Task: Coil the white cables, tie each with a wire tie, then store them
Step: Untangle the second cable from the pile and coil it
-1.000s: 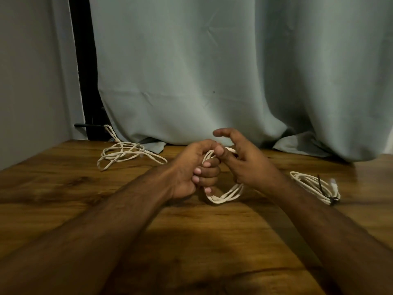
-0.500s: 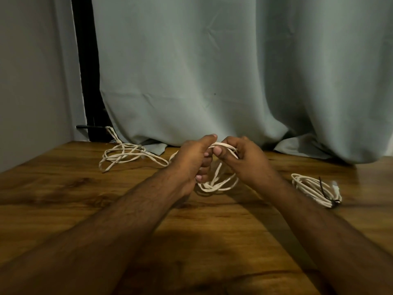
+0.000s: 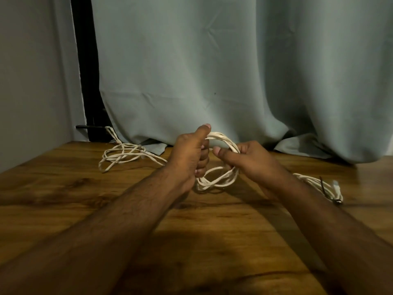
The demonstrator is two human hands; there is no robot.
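Two bare hands meet above the brown wooden desk (image 3: 63, 199), both wrapped around one coil of thin white cable (image 3: 219, 179). The left hand (image 3: 189, 158) grips the coil's left side, fingers curled, thumb raised on top. The right hand (image 3: 248, 160) pinches the upper right loops between thumb and curled fingers. Its lower loops hang just above the desk. A loose white cable (image 3: 121, 154) sprawls far left; a tied white bundle (image 3: 319, 186) lies right, before the grey-green curtain (image 3: 212, 71).

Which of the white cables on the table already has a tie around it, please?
The coiled cable on the right, bound by a dark tie; the left cable lies loose, the held coil shows none.
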